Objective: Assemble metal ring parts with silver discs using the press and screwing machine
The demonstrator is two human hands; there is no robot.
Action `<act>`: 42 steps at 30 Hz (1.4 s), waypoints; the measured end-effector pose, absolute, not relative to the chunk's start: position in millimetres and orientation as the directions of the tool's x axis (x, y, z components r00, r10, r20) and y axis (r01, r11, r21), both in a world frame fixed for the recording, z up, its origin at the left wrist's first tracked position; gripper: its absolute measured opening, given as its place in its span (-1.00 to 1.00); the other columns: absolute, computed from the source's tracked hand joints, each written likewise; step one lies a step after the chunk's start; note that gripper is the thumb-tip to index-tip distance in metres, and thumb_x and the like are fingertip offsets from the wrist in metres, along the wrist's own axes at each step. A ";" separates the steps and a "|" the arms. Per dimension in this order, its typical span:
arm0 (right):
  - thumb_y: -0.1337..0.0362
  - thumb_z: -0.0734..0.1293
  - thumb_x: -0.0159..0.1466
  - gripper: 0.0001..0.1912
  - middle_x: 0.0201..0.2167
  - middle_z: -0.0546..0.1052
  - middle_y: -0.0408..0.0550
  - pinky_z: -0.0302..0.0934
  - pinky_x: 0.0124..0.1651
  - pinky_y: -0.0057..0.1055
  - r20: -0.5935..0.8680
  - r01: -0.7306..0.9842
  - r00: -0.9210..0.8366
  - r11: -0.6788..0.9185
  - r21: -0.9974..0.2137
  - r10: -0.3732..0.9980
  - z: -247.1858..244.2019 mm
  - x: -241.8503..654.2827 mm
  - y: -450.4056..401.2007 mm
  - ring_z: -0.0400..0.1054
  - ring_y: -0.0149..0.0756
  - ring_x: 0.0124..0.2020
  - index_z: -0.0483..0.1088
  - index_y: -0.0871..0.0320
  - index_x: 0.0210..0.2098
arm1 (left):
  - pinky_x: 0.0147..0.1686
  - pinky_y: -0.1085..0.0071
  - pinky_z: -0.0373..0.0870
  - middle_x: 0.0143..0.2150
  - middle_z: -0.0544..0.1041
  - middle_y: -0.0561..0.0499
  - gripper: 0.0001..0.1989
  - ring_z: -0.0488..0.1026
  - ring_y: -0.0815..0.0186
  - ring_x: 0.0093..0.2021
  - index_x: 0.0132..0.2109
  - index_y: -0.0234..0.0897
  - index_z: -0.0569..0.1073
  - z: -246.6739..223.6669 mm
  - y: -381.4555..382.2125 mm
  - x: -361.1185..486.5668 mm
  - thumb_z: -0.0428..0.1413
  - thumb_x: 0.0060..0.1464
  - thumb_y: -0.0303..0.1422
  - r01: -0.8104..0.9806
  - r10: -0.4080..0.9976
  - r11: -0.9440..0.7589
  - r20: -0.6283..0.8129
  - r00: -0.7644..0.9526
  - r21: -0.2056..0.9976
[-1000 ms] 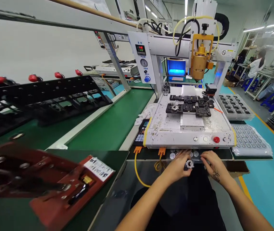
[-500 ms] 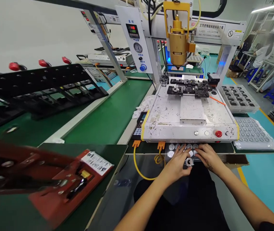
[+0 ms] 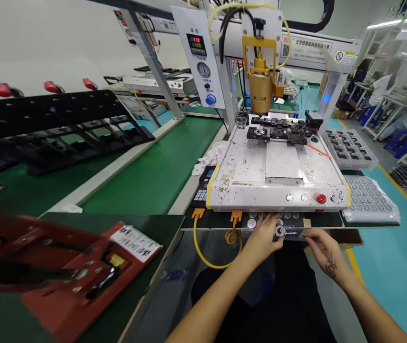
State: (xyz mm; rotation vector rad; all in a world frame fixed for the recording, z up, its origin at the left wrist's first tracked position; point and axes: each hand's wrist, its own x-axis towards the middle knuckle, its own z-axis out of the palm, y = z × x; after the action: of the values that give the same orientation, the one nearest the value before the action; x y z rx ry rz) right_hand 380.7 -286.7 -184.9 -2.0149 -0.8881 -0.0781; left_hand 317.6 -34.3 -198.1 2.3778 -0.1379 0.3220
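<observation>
My left hand [image 3: 264, 238] is closed on a small round metal-and-black ring part [image 3: 279, 231], held between thumb and fingers just off the table's front edge. Under and behind its fingers lies a clear sheet [image 3: 298, 222] bearing rows of round white stickers [image 3: 251, 223]; the hand covers part of it. To the right, my right hand [image 3: 322, 250] has thumb and forefinger pinched together by the sheet's front right corner. Whatever is between those fingertips is too small to make out.
Behind the hands stands a white dispensing machine [image 3: 235, 193] with a gold nozzle head [image 3: 260, 90] and black fixtures [image 3: 278, 132]. Clear trays [image 3: 371, 200] sit on the right. A red press [image 3: 92, 271] occupies the left table. A yellow cable [image 3: 198, 247] hangs below the edge.
My right hand has moved off the sticker rows, to the right and toward me, and its fingers are now pinched. The left hand keeps hold of the ring part. The view has shifted slightly.
</observation>
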 end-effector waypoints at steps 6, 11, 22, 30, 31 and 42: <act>-0.14 0.34 0.45 -0.57 -0.28 0.51 -0.02 0.34 -0.26 -0.33 0.045 0.182 0.907 -0.294 -0.938 0.419 -152.7 380.6 -283.0 0.41 -0.20 -0.29 0.51 0.09 -0.02 | 0.40 -0.15 0.25 0.21 0.55 -0.23 -0.71 0.41 -0.09 0.35 -0.02 -0.23 0.44 -181.1 -42.6 315.3 0.25 0.11 -0.49 -0.174 0.063 -0.704 0.306 0.950 0.688; -0.17 0.49 0.30 -0.48 -0.37 0.49 -0.07 0.32 -0.37 -0.34 -0.037 0.047 0.884 -0.168 -0.985 0.466 -133.4 372.9 -261.2 0.34 -0.30 -0.45 0.54 0.12 -0.01 | 0.00 0.15 0.57 -0.08 0.62 -0.05 -0.65 0.61 0.16 -0.09 0.09 -0.20 0.45 -155.6 -47.1 276.9 0.26 0.17 -0.36 -0.027 0.203 -0.262 0.082 0.976 0.965; -0.14 0.53 0.29 -0.53 -0.57 0.49 -0.14 0.35 -0.40 -0.36 -0.181 -0.225 0.701 -0.027 -0.974 0.690 -122.0 355.5 -221.4 0.38 -0.34 -0.57 0.43 0.14 -0.28 | 0.16 0.14 0.61 0.08 0.66 -0.23 -0.36 0.66 0.03 0.08 0.21 -0.32 0.47 -115.3 -40.1 223.3 0.44 0.12 -0.11 0.131 0.224 0.574 -0.309 0.924 0.808; -0.10 0.44 0.42 -0.55 -0.53 0.46 -0.15 0.23 -0.39 -0.42 -0.237 -0.314 0.547 -0.066 -0.947 0.803 -108.2 346.3 -228.0 0.32 -0.38 -0.52 0.34 0.15 -0.29 | 0.20 0.12 0.60 0.08 0.67 -0.22 -0.44 0.63 0.04 0.13 0.26 -0.35 0.52 -103.4 -45.5 204.7 0.36 0.26 -0.13 0.060 0.259 0.576 -0.252 0.932 0.815; -0.10 0.42 0.44 -0.55 -0.53 0.45 -0.15 0.20 -0.40 -0.42 -0.230 -0.289 0.543 -0.077 -0.954 0.808 -106.9 345.1 -228.7 0.30 -0.40 -0.53 0.33 0.15 -0.29 | 0.19 0.11 0.60 0.07 0.67 -0.21 -0.46 0.63 0.04 0.13 0.26 -0.34 0.53 -103.2 -46.6 203.3 0.35 0.26 -0.14 0.054 0.258 0.580 -0.246 0.934 0.813; -0.01 0.36 0.49 -0.62 -0.30 0.43 -0.09 0.20 -0.23 -0.42 -0.040 0.072 0.613 -0.106 -0.992 0.789 -90.3 339.9 -222.6 0.29 -0.34 -0.30 0.37 0.13 -0.31 | 0.17 0.15 0.63 0.10 0.67 -0.22 -0.49 0.63 0.01 0.15 0.25 -0.34 0.55 -98.0 -55.8 196.5 0.34 0.28 -0.15 0.018 0.279 0.611 -0.237 0.931 0.791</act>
State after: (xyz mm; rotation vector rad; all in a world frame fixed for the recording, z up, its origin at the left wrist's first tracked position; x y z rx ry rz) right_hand 339.9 -222.6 -90.3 -1.5805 -0.7388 0.7094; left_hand 196.5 -55.8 -98.0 0.9055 0.3562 0.1543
